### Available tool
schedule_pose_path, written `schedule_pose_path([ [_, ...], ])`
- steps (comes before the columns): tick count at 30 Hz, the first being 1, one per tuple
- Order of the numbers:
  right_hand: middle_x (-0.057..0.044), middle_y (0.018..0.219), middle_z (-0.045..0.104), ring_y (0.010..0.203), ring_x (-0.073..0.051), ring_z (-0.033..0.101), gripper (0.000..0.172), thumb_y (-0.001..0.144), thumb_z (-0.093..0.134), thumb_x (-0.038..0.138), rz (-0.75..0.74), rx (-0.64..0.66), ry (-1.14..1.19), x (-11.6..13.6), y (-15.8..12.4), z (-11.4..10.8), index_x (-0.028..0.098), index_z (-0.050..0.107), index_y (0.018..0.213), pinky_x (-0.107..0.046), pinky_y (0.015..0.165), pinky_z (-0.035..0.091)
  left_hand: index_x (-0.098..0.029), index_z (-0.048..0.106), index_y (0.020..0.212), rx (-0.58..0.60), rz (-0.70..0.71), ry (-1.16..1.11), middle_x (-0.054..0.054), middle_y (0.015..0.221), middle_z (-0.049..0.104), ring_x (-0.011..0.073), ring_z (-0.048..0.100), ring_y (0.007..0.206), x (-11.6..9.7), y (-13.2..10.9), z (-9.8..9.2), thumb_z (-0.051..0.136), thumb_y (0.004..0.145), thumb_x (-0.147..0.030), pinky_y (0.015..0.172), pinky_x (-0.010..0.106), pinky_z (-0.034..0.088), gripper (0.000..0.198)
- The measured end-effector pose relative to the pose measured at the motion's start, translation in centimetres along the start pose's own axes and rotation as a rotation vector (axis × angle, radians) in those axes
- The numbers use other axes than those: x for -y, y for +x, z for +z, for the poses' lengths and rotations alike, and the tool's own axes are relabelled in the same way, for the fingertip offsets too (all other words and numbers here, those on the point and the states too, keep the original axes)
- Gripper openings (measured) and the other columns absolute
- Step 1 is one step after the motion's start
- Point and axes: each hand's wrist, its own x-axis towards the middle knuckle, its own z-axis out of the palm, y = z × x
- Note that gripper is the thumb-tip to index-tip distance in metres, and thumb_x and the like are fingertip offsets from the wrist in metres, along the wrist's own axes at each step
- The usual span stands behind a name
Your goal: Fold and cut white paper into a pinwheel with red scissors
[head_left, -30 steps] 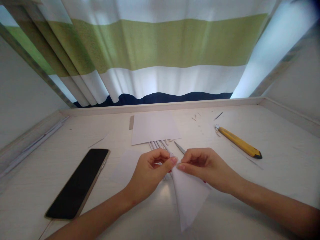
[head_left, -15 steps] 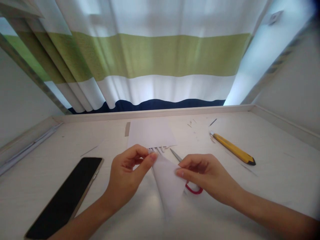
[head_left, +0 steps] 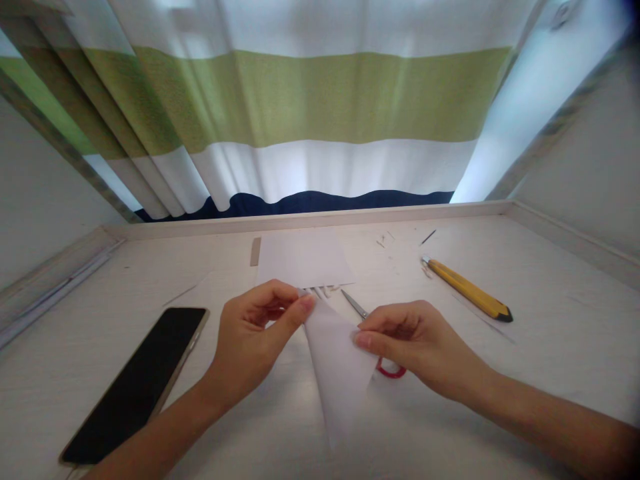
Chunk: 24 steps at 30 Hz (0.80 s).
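A piece of white paper [head_left: 336,360], roughly triangular in outline, is held above the table between my two hands. My left hand [head_left: 263,327] pinches its upper left corner between thumb and fingers. On the other side my right hand [head_left: 407,340] pinches its right edge the same way. Scissors [head_left: 354,303] with red handles lie behind the paper and my right hand, so only the blade tips and part of a handle loop show. Beyond my left fingers a white sheet [head_left: 305,259] lies flat, with several thin white paper pieces [head_left: 325,291] at its near edge.
A black phone [head_left: 140,383] lies by my left forearm. To the right rests a yellow box cutter [head_left: 467,288], with a thin dark sliver [head_left: 428,237] and small scraps near it. Folded paper [head_left: 55,297] lies along the left ledge. A striped curtain [head_left: 310,100] hangs behind the table.
The camera view has tilted slightly, so the table things sit a little higher. Both hands keep their pinch on the paper, which has barely shifted.
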Motion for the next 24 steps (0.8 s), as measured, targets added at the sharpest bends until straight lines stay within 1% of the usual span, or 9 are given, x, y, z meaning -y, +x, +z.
schedule_pose_path([
  [4, 0.005, 0.048, 0.058, 0.041, -0.002, 0.047, 0.008, 0.063, 0.066, 0.022, 0.038, 0.032, 0.101, 0.0, 0.1, 0.1, 0.015, 0.063, 0.059, -0.011, 0.039, 0.038, -0.018, 0.056, 0.061, 0.058, 0.001, -0.002, -0.006, 0.058, 0.057, 0.0046, 0.051, 0.052, 0.0, 0.0, -0.3, 0.060, 0.068, -0.016, 0.049, 0.011, 0.041, 0.009],
  [8, 0.005, 0.046, 0.055, 0.040, -0.002, 0.046, 0.011, 0.061, 0.068, 0.022, 0.064, 0.034, 0.129, 0.1, 0.1, 0.2, 0.014, 0.061, 0.055, -0.011, 0.037, 0.038, -0.017, 0.054, 0.061, 0.132, -0.025, -0.009, -0.006, 0.055, 0.055, 0.0045, 0.051, 0.050, -0.1, 0.2, -0.5, 0.059, 0.070, -0.017, 0.046, 0.011, 0.039, 0.011],
  [10, 0.005, 0.046, 0.055, 0.040, -0.002, 0.046, 0.011, 0.060, 0.068, 0.022, 0.059, 0.034, 0.123, 0.0, 0.0, 0.1, 0.015, 0.062, 0.055, -0.012, 0.037, 0.037, -0.016, 0.053, 0.060, 0.160, -0.065, -0.045, -0.007, 0.054, 0.054, 0.0040, 0.050, 0.050, 0.0, 0.3, -0.5, 0.059, 0.071, -0.019, 0.046, 0.011, 0.039, 0.012],
  [12, 0.005, 0.047, 0.056, 0.041, -0.003, 0.046, 0.011, 0.061, 0.067, 0.023, 0.044, 0.030, 0.107, -0.2, -0.1, 0.0, 0.015, 0.062, 0.056, -0.013, 0.038, 0.037, -0.016, 0.052, 0.061, 0.193, -0.138, -0.106, -0.007, 0.056, 0.054, 0.0039, 0.050, 0.051, 0.1, 0.5, -0.3, 0.059, 0.071, -0.021, 0.047, 0.011, 0.040, 0.014],
  [15, 0.003, 0.050, 0.058, 0.043, -0.004, 0.047, 0.011, 0.063, 0.066, 0.025, 0.012, 0.003, 0.051, -0.4, -0.1, -0.2, 0.015, 0.063, 0.059, -0.014, 0.039, 0.036, -0.015, 0.054, 0.064, 0.287, -0.249, -0.194, -0.006, 0.059, 0.055, 0.0046, 0.052, 0.054, 0.4, 0.7, 0.0, 0.054, 0.075, -0.027, 0.051, 0.012, 0.043, 0.016],
  [17, 0.002, 0.051, 0.059, 0.044, -0.004, 0.048, 0.012, 0.064, 0.065, 0.026, -0.004, -0.016, 0.024, -0.4, 0.0, -0.3, 0.015, 0.064, 0.060, -0.014, 0.040, 0.036, -0.015, 0.056, 0.067, 0.353, -0.287, -0.231, -0.005, 0.061, 0.056, 0.0051, 0.053, 0.057, 0.5, 0.7, 0.1, 0.049, 0.078, -0.030, 0.053, 0.013, 0.044, 0.020],
  [20, 0.002, 0.052, 0.060, 0.044, -0.004, 0.049, 0.011, 0.065, 0.065, 0.024, -0.006, -0.028, 0.036, -0.2, 0.3, -0.3, 0.014, 0.064, 0.060, -0.015, 0.043, 0.038, -0.015, 0.057, 0.069, 0.406, -0.297, -0.255, -0.004, 0.063, 0.057, 0.0057, 0.053, 0.059, 0.8, 0.7, 0.1, 0.051, 0.077, -0.031, 0.056, 0.014, 0.043, 0.019],
  [24, 0.001, 0.055, 0.062, 0.048, -0.005, 0.052, 0.011, 0.065, 0.064, 0.024, -0.002, -0.012, 0.041, -0.3, 0.5, -0.3, 0.014, 0.064, 0.060, -0.014, 0.045, 0.039, -0.013, 0.056, 0.067, 0.410, -0.273, -0.213, -0.002, 0.064, 0.057, 0.0073, 0.052, 0.061, 1.1, 0.8, -0.1, 0.053, 0.075, -0.029, 0.059, 0.017, 0.043, 0.018],
])
